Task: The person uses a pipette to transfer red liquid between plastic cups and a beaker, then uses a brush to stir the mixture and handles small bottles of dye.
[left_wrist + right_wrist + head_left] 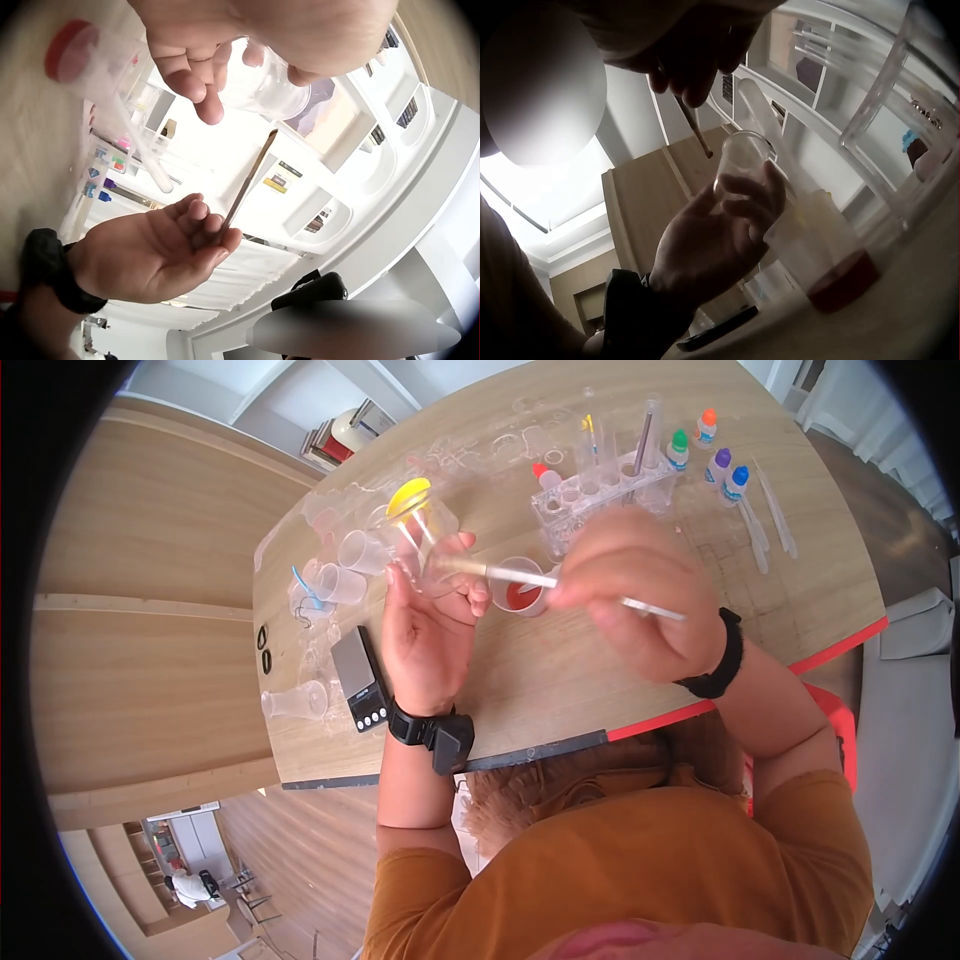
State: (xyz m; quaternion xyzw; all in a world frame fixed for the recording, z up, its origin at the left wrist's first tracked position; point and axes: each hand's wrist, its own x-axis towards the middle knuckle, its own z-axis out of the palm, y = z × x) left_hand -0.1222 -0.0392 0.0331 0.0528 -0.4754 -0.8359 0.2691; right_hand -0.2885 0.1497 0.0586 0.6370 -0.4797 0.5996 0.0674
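My left hand [430,650] holds a small clear beaker [744,154] up over the table, fingers and thumb curled round its side. Between the fingers and thumb of my right hand [645,595] is a slim paintbrush [251,180] with a pale handle. Its brown tip points at the beaker, overlapping it in the head view and showing just short of the rim in the right wrist view. Below and between the hands stands a translucent cup [821,255] with red liquid in the bottom. A pale plastic stick [142,154] leans out of that cup.
A clear test tube rack [610,495] stands behind the right hand. Dropper bottles [737,483] and plastic droppers [755,535] lie to the right. At left are plastic cups [340,583], a yellow dish [408,495], a digital scale [360,675] and a clear flask [297,701].
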